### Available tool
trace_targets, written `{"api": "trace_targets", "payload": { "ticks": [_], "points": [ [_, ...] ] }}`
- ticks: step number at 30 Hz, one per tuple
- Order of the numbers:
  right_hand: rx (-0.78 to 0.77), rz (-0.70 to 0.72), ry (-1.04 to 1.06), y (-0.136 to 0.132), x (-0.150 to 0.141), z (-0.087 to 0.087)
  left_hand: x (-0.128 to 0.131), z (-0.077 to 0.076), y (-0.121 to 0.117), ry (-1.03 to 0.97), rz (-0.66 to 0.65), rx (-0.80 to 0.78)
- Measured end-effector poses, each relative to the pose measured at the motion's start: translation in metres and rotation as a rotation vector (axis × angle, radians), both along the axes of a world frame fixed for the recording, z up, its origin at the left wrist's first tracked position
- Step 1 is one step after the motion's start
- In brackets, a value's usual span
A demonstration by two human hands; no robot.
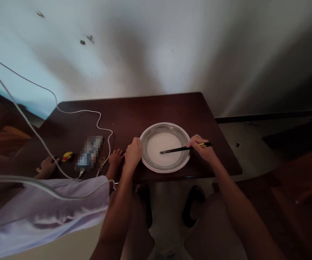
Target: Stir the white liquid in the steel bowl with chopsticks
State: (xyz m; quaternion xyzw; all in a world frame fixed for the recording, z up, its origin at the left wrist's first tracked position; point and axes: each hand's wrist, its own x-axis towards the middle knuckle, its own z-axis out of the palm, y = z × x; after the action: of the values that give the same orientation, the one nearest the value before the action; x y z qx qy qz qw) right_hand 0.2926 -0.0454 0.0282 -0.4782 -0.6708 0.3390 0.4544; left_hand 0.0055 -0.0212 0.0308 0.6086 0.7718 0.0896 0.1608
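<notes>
Left hand (133, 153) is pinching the round silvery basin (165, 171) by its rim, likely steadiest; right hand (206, 151) is gripping slim black yellow-marked sticks (174, 149); milky liquid (162, 142) probably sloshing easily.

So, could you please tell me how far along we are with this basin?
The basin already holds a pale mixture that looks fairly even on top. In hand, the right hand grips black chopsticks, tips in the mixture, and the left hand is at the rim. Some stirring may be left, as the chopsticks aren't out; I can't tell beneath the surface.
</notes>
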Motion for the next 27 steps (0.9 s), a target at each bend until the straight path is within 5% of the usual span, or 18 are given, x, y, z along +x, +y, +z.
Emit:
{"api": "trace_targets", "payload": {
  "ticks": [7, 12, 17, 24, 27],
  "points": [
    [0.045, -0.172, 0.122, 0.0032, 0.0050, -0.0006, -0.0007, 0.0014, -0.0007, -0.018, -0.010, -0.003],
    [-0.002, 0.039, 0.030, 0.0008, -0.0027, 0.0016, -0.0014, 0.0007, -0.0003, -0.011, -0.006, -0.004],
    [0.061, -0.158, 0.072, 0.0021, 0.0036, 0.0031, -0.0004, -0.0004, -0.0006, -0.011, -0.002, 0.000],
    [-0.003, 0.048, -0.004, -0.0004, -0.0032, -0.0005, 0.0008, 0.0013, -0.0016, 0.009, 0.011, -0.014],
    [0.047, -0.083, 0.013, 0.0009, -0.0003, -0.0003, 0.0010, 0.0010, -0.0021, 0.011, 0.012, -0.006]
  ]
}}
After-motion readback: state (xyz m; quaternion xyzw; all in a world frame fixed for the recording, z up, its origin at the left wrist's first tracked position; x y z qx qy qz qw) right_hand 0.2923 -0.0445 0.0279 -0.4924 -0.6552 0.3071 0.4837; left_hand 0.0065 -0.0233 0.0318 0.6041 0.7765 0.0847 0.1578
